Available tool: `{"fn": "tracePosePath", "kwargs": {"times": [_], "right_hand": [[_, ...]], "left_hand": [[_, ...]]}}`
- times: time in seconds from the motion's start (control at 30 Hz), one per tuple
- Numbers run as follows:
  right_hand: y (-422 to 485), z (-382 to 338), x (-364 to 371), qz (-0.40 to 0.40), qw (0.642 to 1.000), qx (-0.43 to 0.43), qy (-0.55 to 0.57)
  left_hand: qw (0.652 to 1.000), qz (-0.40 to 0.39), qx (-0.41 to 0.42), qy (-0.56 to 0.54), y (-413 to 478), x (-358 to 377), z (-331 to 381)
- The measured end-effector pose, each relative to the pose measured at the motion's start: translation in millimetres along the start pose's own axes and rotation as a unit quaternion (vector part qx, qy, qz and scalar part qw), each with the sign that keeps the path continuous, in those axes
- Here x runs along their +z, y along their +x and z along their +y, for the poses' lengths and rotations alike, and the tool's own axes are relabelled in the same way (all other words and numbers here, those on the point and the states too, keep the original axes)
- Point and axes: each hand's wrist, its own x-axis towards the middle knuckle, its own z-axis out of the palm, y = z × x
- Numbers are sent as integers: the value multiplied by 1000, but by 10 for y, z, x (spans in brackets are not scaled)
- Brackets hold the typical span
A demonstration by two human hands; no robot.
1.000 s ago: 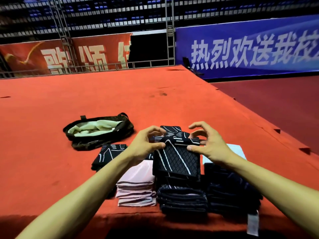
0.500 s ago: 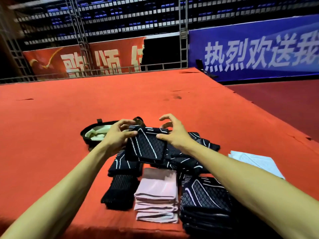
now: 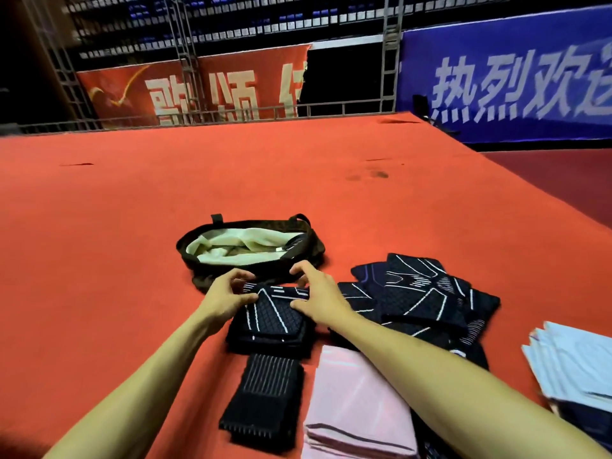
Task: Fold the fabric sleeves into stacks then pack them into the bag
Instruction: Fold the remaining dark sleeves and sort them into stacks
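A folded black sleeve with white lines lies on a small black stack on the red carpet, just in front of the bag. My left hand pinches its far left corner and my right hand pinches its far right edge. The dark bag with a pale lining lies open behind my hands. A loose pile of black patterned sleeves spreads to the right. Nearer me lie a black ribbed stack, a pink stack and a pale blue stack.
The red carpeted platform stretches far ahead and to the left. Its right edge drops to a darker floor. Banners and metal scaffolding stand at the back.
Both hands have carried the folded black sleeve left and forward from the right-hand piles and set it down on the small black stack in front of the bag.
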Motion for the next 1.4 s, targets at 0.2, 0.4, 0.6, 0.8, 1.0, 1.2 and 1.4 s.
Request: {"fn": "tracePosePath", "kwargs": {"times": [0.2, 0.4, 0.6, 0.8, 1.0, 1.2, 1.4], "right_hand": [[-66, 6, -18, 25, 984, -105, -143], [-152, -8, 73, -87, 979, -130, -129], [-57, 69, 112, -124, 987, -70, -79], [-93, 35, -55, -117, 991, -58, -18], [-369, 172, -1008, 8, 997, -62, 54], [-815, 792, -1969, 30, 997, -32, -67], [-1090, 1255, -2125, -114, 982, 30, -145]], "left_hand": [[960, 50, 217, 172, -20, 4, -98], [882, -116, 315, 330, -171, 98, -145], [905, -154, 243, 314, -140, 86, -167], [910, -144, 239, 306, -131, 67, 59], [908, -119, 301, 264, -106, 436, 637], [890, -212, 340, 218, -91, 1485, 1016], [848, -299, 336, 281, -41, 1981, 844]]}}
